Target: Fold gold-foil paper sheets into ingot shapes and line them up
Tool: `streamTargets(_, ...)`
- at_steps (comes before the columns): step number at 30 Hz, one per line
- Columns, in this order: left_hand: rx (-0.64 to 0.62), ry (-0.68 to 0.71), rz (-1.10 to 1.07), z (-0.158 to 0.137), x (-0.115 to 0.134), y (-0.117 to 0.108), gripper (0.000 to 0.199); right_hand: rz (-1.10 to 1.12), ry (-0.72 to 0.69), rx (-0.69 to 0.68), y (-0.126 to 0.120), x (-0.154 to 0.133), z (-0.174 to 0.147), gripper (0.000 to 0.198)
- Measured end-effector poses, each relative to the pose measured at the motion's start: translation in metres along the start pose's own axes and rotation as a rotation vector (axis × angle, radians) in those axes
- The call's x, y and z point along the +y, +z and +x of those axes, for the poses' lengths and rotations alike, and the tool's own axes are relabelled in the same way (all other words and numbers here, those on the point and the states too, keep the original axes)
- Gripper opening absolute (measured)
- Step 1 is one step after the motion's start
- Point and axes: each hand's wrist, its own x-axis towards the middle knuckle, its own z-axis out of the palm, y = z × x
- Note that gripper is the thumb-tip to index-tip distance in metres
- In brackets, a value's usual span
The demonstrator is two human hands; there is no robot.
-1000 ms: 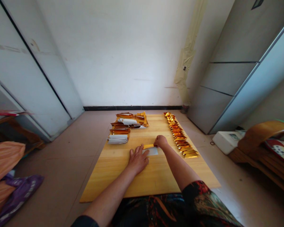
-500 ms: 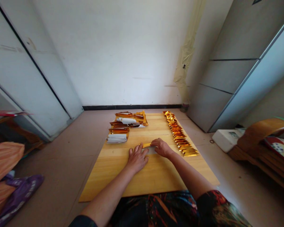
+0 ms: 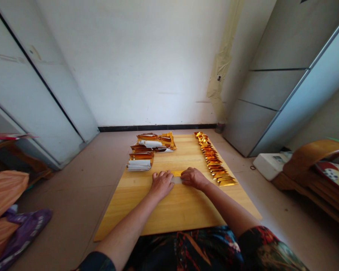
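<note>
A gold foil sheet [image 3: 176,173] with a pale grey-white lower part lies flat on the wooden board [image 3: 169,214] between my hands. My left hand [image 3: 161,185] has its fingers curled down on the sheet's left end. At the right end, my right hand [image 3: 194,178] bends its fingers together over the edge. Both hands cover the ends of the sheet, so the exact grip is partly hidden. Beyond my left hand lie stacks of foil and white paper pieces [image 3: 139,165]. To the right runs a row of folded gold foil pieces [image 3: 214,162], overlapping one another.
A white wall [image 3: 147,75] rises behind the board, with a grey refrigerator [image 3: 268,88] at the right. A white box [image 3: 267,165] stands beside wooden furniture [image 3: 302,169]. Orange and purple bags [image 3: 25,229] are on the left.
My left hand has shifted left, and its spread fingers have drawn together and curled at the sheet's left end. My right hand has moved slightly down at the right end.
</note>
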Motion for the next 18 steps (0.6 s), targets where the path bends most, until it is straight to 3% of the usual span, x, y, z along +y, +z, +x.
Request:
streamTargets(3,-0.002,-0.001,0.011,-0.0001,0.0000,0.0005,0.023,-0.091,-0.113,-0.022,0.0000,-0.0015,0.0013,0.017)
streamTargets(9,0.014,0.013,-0.004,-0.0006,-0.0010,-0.0002,0.025,-0.190,-0.049,0.056,0.0027,-0.0062,0.0006,0.022)
streamTargets(18,0.093,-0.003,-0.049,-0.0008,-0.0019,0.0068,0.023,-0.099,-0.060,0.084,0.0042,0.0017,0.0022,0.023)
